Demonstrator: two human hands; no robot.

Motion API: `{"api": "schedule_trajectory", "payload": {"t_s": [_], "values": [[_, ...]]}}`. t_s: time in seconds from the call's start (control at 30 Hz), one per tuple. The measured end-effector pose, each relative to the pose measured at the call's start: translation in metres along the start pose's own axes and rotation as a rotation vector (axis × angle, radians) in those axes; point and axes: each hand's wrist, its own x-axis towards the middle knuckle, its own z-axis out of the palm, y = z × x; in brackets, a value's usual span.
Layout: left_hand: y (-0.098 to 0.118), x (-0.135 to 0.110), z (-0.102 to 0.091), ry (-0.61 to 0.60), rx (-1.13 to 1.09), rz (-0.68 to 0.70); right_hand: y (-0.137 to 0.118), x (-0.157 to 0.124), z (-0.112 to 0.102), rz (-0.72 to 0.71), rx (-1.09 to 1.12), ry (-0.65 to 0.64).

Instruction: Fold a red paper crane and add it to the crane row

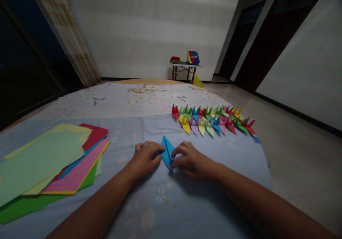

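Observation:
A blue folded paper [167, 152], shaped as a narrow diamond with a crease down its middle, lies on the cloth between my two hands. My left hand [149, 157] holds its left edge, with the fingers bent and the thumb close to the paper. On the other side my right hand [190, 160] grips the lower right edge between curled fingers and thumb. The fingertips hide part of that edge. Beyond my right hand stand two rows of folded paper cranes [202, 125] in many colours.
Loose coloured paper sheets [45, 157] are piled at the left, pale green on top. A pale blue flowered tablecloth [144, 207] covers the round table. By the far wall, a small table [184, 66] carries a colourful box [192, 57]; a yellow bag [197, 81] sits below.

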Motion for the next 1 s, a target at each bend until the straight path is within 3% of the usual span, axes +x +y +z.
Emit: {"api": "schedule_trajectory", "payload": {"t_s": [0.13, 0.43, 0.73, 0.83, 1.0], "values": [[0.001, -0.002, 0.001, -0.002, 0.003, 0.024, 0.009, 0.002, 0.008, 0.142, -0.013, 0.106], [0.004, -0.009, 0.009, -0.015, 0.084, 0.071, 0.012, 0.003, 0.015, 0.165, -0.006, 0.016], [0.038, -0.018, 0.018, 0.020, 0.445, 0.022, 0.017, 0.022, 0.009, 0.217, -0.007, 0.026], [0.043, -0.019, 0.020, -0.001, 0.448, 0.010, 0.020, 0.032, 0.014, 0.238, -0.057, 0.056], [0.046, -0.019, 0.018, -0.034, 0.436, -0.035, 0.026, 0.041, 0.019, 0.239, -0.128, -0.002]]}}
